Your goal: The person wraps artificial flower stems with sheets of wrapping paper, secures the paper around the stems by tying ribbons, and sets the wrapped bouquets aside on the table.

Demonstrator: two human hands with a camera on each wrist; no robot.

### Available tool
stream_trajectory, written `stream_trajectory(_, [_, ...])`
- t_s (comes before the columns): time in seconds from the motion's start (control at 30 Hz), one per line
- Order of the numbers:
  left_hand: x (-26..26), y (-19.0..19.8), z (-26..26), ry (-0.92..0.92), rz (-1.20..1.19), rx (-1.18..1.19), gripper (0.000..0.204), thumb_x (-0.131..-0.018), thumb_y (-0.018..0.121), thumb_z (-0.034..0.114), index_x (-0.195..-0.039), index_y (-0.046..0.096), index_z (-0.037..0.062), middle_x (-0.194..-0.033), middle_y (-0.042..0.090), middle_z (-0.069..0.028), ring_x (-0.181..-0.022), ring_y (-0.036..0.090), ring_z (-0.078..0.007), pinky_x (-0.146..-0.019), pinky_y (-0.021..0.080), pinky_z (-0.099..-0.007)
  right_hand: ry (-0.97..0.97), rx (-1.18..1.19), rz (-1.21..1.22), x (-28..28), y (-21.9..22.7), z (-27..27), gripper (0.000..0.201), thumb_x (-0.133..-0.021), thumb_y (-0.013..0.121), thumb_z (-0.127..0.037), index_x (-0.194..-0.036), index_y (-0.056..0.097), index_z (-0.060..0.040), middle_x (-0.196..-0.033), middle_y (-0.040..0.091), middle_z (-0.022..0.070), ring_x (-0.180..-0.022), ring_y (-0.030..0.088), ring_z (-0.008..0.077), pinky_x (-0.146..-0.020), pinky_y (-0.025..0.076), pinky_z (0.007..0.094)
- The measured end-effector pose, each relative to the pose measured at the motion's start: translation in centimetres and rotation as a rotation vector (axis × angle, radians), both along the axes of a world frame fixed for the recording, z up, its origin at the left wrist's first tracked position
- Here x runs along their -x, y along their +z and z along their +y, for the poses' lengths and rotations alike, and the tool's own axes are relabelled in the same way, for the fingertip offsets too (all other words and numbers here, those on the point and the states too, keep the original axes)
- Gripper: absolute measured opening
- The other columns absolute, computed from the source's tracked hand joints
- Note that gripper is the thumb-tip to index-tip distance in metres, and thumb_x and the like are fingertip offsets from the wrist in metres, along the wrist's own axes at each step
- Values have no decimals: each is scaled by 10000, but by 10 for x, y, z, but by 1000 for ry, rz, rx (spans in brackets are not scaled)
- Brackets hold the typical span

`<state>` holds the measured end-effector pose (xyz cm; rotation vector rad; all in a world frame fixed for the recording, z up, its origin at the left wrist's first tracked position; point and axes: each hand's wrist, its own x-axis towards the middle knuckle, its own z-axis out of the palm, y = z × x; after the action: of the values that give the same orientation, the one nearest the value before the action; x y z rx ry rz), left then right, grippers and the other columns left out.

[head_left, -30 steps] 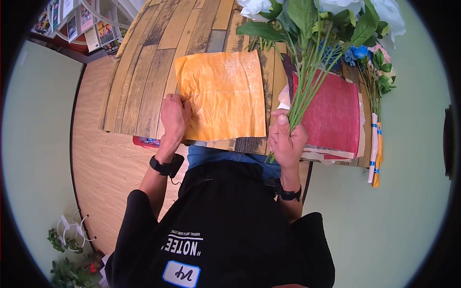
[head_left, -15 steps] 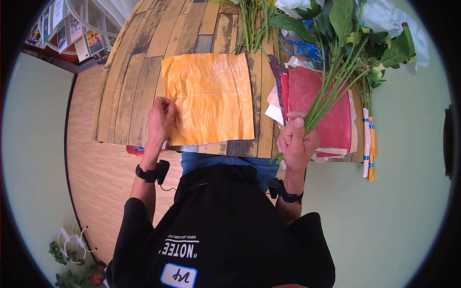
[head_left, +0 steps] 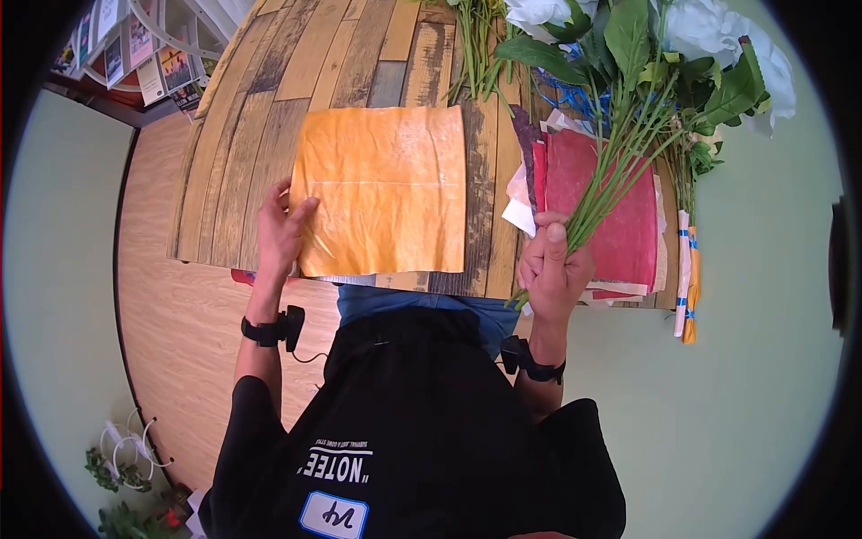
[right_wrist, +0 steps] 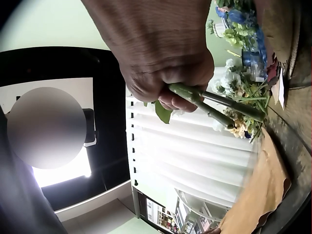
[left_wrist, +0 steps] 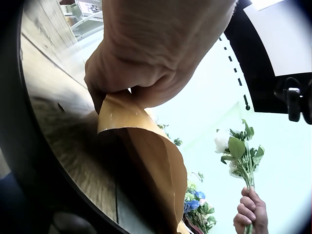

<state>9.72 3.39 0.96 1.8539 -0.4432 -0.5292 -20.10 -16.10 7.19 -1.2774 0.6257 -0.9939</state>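
An orange sheet of wrapping paper (head_left: 386,198) lies at the table's front, faintly creased across its middle. My left hand (head_left: 282,232) pinches its left edge, thumb on top. In the left wrist view the held edge of the paper (left_wrist: 161,170) curves up off the wood. My right hand (head_left: 558,269) grips a bunch of artificial white flowers (head_left: 620,171) by its green stems, with the blooms tilted up to the right. Cut stem ends (right_wrist: 222,117) stick out below the fist in the right wrist view.
A stack of dark red paper sheets (head_left: 575,171) sits at the table's right, under the held stems. More green stems (head_left: 480,54) lie farther back, with blue shredded strands (head_left: 566,94) nearby. Two wrapped bouquets (head_left: 687,278) overhang the right edge. A magazine rack (head_left: 153,54) stands back left.
My left hand has shifted left along with the paper, whose bunched left edge now lies straighter. My right hand has carried the flowers to the right, then stayed nearly still.
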Motion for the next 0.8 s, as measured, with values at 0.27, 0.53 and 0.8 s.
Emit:
stream_trajectory(0.27, [-39, -12, 28, -31, -137, -147, 567, -913, 729, 144, -1372, 481, -80, -1089, 700, -218, -920, 706, -236, -782, 563, -336, 38, 33, 5, -9, 1, 2, 331, -1080, 505, -285, -1091, 566, 40, -568, 361, -48, -426, 358, 37, -385, 308, 228])
stream_trajectory(0.53, [33, 47, 4, -76, -585, -111, 453, -970, 675, 244, -1329, 566, -11, -1304, 624, -159, -1121, 630, -256, -964, 490, -378, -11, 98, 35, -24, 12, 6, 375, -1083, 488, -317, -1089, 544, 54, -554, 336, -38, -398, 351, 53, -367, 306, 239])
stream_trajectory(0.8, [150, 29, -68, -474, 841, 549, 574, -1103, 351, 418, -1437, 422, -43, -1395, 550, -173, -1345, 496, -273, -1132, 395, -413, -21, 213, -125, -58, 32, 13, 396, -1101, 424, -337, -1122, 514, 49, -574, 310, -26, -393, 312, 68, -371, 304, 257])
